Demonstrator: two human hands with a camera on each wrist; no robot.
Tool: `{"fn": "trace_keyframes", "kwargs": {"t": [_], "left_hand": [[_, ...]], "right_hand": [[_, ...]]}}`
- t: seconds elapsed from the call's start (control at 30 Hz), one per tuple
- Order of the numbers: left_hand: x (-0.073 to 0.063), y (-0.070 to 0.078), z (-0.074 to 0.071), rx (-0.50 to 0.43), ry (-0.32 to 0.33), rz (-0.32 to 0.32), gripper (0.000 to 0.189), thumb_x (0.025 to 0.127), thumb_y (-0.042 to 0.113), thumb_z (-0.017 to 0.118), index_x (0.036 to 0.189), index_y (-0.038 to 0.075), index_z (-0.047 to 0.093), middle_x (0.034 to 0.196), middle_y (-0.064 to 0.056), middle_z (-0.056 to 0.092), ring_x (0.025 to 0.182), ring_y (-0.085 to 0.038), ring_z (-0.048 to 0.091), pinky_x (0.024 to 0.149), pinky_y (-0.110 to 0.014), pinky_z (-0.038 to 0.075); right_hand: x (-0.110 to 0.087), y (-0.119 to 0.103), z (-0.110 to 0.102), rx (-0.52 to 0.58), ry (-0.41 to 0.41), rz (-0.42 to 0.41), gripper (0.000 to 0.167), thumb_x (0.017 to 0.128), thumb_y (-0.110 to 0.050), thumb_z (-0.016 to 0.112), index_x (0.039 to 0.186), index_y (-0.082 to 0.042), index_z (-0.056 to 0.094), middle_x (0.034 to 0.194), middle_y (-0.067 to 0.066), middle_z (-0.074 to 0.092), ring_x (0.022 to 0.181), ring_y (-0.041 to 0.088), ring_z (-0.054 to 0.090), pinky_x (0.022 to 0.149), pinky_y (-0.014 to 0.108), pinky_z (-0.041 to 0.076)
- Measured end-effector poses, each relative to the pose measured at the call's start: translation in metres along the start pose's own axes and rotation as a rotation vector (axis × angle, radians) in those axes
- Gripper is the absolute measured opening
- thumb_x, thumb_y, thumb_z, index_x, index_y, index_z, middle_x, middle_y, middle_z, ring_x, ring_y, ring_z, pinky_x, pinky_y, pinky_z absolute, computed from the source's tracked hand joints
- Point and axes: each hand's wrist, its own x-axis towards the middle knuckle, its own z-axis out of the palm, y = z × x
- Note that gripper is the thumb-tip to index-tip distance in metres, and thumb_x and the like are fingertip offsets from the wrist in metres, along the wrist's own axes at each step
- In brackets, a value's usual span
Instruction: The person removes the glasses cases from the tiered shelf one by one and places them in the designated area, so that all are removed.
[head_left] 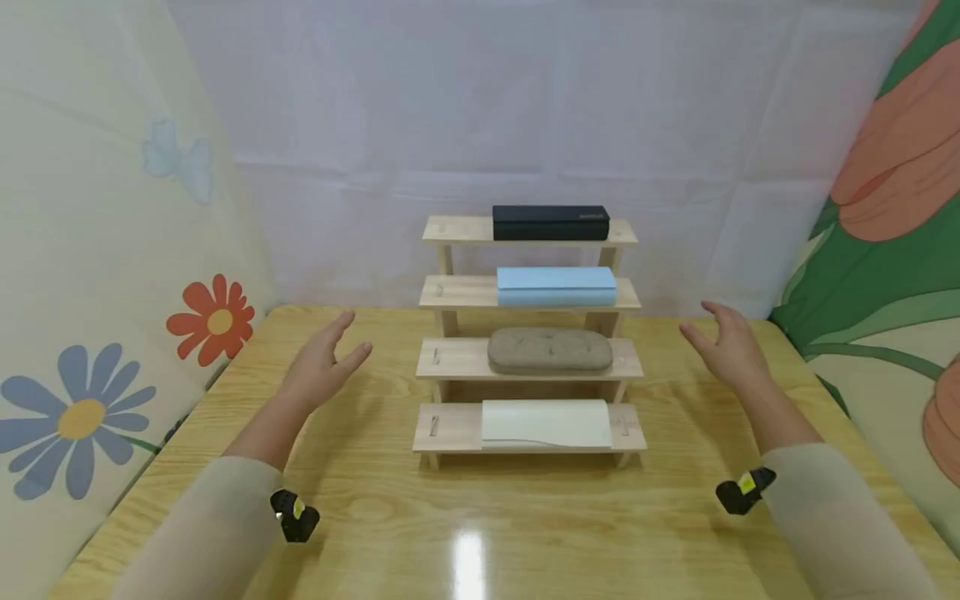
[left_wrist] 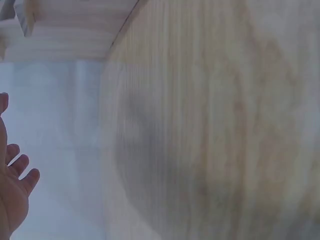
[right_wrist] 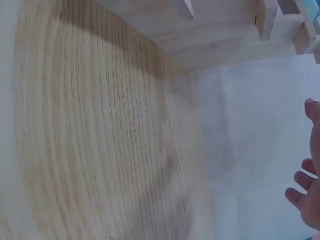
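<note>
A light wooden stepped rack (head_left: 453, 425) stands at the middle of the table, one case on each of its tiers. On the top tier lies a black case (head_left: 550, 223); below it, a light blue folding case (head_left: 556, 287). A grey-brown padded case (head_left: 550, 350) rests on the third tier, and a white flap case (head_left: 546, 423) on the lowest. My left hand (head_left: 321, 367) hovers to the left of the rack, thumb and fingers spread, holding nothing. To the rack's right, my right hand (head_left: 729, 348) is held up likewise, apart from everything.
The rack stands on a wood-grain table (head_left: 375, 533) that reflects a bright light at the front. A pale cloth (head_left: 525, 100) hangs behind. Flower-patterned cloths (head_left: 82, 250) border the table on both sides. A small black device sits at each wrist.
</note>
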Motion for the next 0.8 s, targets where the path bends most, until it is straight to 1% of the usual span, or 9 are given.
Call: {"fn": "trace_keyframes", "kwargs": {"t": [0.13, 0.2, 0.3, 0.4, 0.5, 0.7, 0.77, 0.8], "left_hand": [[-0.013, 0.010, 0.009, -0.113, -0.013, -0.020, 0.074, 0.102, 0.045, 0.047, 0.158, 0.008, 0.014, 0.159, -0.028, 0.022, 0.140, -0.055, 0.025, 0.107, -0.068, 0.034], [-0.019, 0.014, 0.014, -0.161, -0.021, -0.020, 0.074, 0.102, 0.044, 0.048, 0.158, 0.009, 0.015, 0.157, -0.029, 0.024, 0.138, -0.057, 0.027, 0.105, -0.069, 0.036], [-0.028, 0.019, 0.023, -0.228, -0.033, -0.023, 0.072, 0.101, 0.042, 0.051, 0.157, 0.011, 0.019, 0.157, -0.029, 0.027, 0.139, -0.057, 0.028, 0.105, -0.069, 0.036], [-0.036, 0.022, 0.032, -0.283, -0.046, -0.019, 0.070, 0.100, 0.039, 0.054, 0.156, 0.011, 0.022, 0.156, -0.028, 0.029, 0.138, -0.056, 0.029, 0.106, -0.069, 0.035], [-0.043, 0.025, 0.040, -0.317, -0.058, -0.014, 0.069, 0.100, 0.037, 0.056, 0.155, 0.010, 0.025, 0.155, -0.027, 0.032, 0.137, -0.056, 0.032, 0.106, -0.070, 0.034], [-0.052, 0.028, 0.051, -0.341, -0.075, -0.009, 0.067, 0.099, 0.034, 0.058, 0.153, 0.007, 0.030, 0.154, -0.027, 0.035, 0.136, -0.054, 0.034, 0.105, -0.068, 0.036], [-0.053, 0.028, 0.055, -0.353, -0.075, 0.004, 0.066, 0.099, 0.031, 0.058, 0.152, 0.004, 0.031, 0.153, -0.027, 0.035, 0.136, -0.055, 0.035, 0.105, -0.068, 0.037], [-0.054, 0.029, 0.057, -0.361, -0.075, 0.010, 0.065, 0.099, 0.030, 0.059, 0.152, 0.003, 0.031, 0.153, -0.028, 0.036, 0.136, -0.055, 0.035, 0.105, -0.068, 0.037]], "right_hand": [[-0.011, -0.007, 0.002, 0.099, 0.027, -0.014, 0.076, 0.101, -0.050, 0.044, 0.151, 0.004, 0.027, 0.152, 0.035, 0.027, 0.138, 0.053, 0.026, 0.110, 0.068, 0.027], [-0.016, -0.010, 0.004, 0.148, 0.033, -0.015, 0.074, 0.101, -0.049, 0.045, 0.151, 0.003, 0.027, 0.152, 0.034, 0.028, 0.137, 0.054, 0.028, 0.108, 0.068, 0.030], [-0.024, -0.016, 0.007, 0.225, 0.041, -0.031, 0.072, 0.101, -0.045, 0.048, 0.150, 0.003, 0.028, 0.152, 0.034, 0.029, 0.137, 0.053, 0.030, 0.108, 0.067, 0.031], [-0.033, -0.022, 0.010, 0.275, 0.052, -0.059, 0.069, 0.101, -0.041, 0.050, 0.149, 0.005, 0.031, 0.150, 0.034, 0.031, 0.136, 0.052, 0.031, 0.108, 0.066, 0.032], [-0.042, -0.027, 0.013, 0.305, 0.055, -0.083, 0.065, 0.101, -0.036, 0.053, 0.147, 0.006, 0.033, 0.150, 0.033, 0.033, 0.136, 0.052, 0.033, 0.108, 0.066, 0.033], [-0.057, -0.041, 0.020, 0.382, 0.069, -0.132, 0.056, 0.101, -0.026, 0.055, 0.143, 0.008, 0.038, 0.148, 0.030, 0.038, 0.134, 0.046, 0.037, 0.107, 0.063, 0.035], [-0.062, -0.045, 0.022, 0.404, 0.065, -0.140, 0.055, 0.101, -0.024, 0.055, 0.142, 0.008, 0.039, 0.147, 0.029, 0.040, 0.133, 0.044, 0.039, 0.108, 0.060, 0.036], [-0.064, -0.047, 0.024, 0.410, 0.064, -0.143, 0.054, 0.101, -0.023, 0.055, 0.141, 0.008, 0.039, 0.146, 0.028, 0.041, 0.132, 0.042, 0.040, 0.110, 0.053, 0.039]]}}
